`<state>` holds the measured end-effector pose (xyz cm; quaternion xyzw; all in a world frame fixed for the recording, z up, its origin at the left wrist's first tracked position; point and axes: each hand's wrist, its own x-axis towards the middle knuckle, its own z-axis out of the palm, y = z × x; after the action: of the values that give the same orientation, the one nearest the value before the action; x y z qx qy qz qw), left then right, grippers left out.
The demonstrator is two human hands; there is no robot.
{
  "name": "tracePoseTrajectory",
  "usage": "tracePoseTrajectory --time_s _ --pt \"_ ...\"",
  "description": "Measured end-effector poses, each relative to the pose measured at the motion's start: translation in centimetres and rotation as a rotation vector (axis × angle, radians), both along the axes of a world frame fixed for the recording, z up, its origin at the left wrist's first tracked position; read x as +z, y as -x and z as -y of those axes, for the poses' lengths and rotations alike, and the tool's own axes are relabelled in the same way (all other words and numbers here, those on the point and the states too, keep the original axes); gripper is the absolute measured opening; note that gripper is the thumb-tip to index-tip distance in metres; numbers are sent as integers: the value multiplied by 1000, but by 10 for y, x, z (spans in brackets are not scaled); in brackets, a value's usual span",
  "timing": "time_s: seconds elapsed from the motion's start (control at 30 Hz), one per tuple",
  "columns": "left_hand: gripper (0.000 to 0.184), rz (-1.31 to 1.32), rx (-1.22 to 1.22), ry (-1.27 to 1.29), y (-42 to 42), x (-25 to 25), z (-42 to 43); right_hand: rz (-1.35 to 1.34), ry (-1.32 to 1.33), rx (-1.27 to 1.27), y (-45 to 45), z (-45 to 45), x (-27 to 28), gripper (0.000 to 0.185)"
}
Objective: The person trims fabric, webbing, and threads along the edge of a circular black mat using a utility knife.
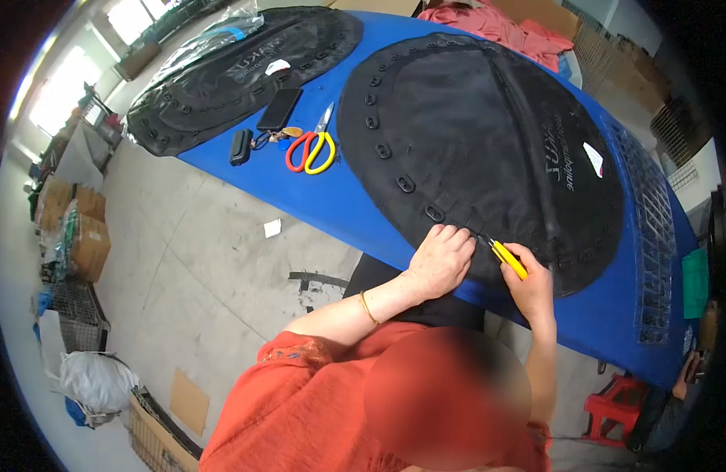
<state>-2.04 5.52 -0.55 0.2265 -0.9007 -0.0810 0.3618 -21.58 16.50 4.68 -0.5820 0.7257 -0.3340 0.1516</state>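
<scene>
A large black round trampoline mat (465, 134) lies on the blue table, with dark loops along its rim and light printed lettering. My left hand (445, 256) rests on its near edge, fingers bent and pressed together on the black fabric. Just to the right, my right hand (530, 285) grips a yellow-handled tool (508, 259) with a narrow dark tip. That tip meets the mat's edge close to my left fingertips. Whether it is a small cutter or thread snips, I cannot tell. What lies beneath my left fingers is hidden.
Scissors (312, 151) with red and yellow handles lie left of the mat, near a phone (280, 108), keys and a small black case (241, 147). Another black mat (245, 71) is farther left. A plastic grid (652, 236) lies right; a red stool (615, 409) and another person are beyond.
</scene>
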Motion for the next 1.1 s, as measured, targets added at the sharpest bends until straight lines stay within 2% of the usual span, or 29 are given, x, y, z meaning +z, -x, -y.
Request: tracePoseTrajectory --time_s 0.27,1.0,1.1 --pt "31 23 -5 -13 -1 -1 0 -18 -45 -18 0 1 3 33" --pt "38 36 -52 -128 -2 2 0 179 -142 -11 2 5 7 32" --pt "28 7 -33 -66 -1 3 1 180 -139 -15 4 6 4 31"
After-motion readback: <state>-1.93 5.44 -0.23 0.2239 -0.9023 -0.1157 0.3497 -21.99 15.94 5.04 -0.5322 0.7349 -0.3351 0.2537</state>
